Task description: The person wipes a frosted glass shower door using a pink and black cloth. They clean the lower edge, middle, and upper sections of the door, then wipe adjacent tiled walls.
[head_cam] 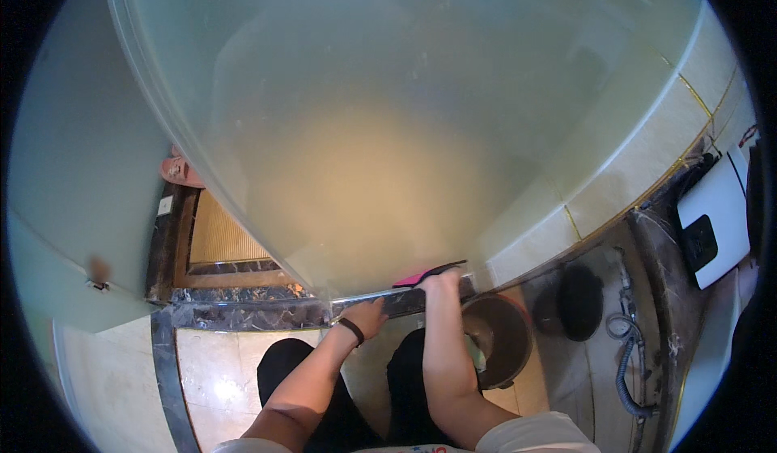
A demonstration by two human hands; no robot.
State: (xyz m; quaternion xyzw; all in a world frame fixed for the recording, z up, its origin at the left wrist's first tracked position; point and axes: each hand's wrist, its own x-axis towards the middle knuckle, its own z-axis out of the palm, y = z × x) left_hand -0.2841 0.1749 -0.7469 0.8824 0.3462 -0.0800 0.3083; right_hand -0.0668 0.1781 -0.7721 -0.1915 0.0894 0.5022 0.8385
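My right hand is shut on a pink cleaning tool with a thin black edge; its exact kind is hard to tell. The tool lies against the bottom of a large frosted glass panel, just above a dark marble sill. My left hand, with a dark band at the wrist, rests by the sill left of the tool. Nothing shows in it, though part of its fingers is hidden. A brown bucket stands right of my right forearm, with a pale green cloth inside, partly covered by the arm.
A frosted door with a small handle stands at the left. Pink slippers lie beyond the marble threshold. At right are a grey hose, pipework, a dark round opening or object and a white appliance.
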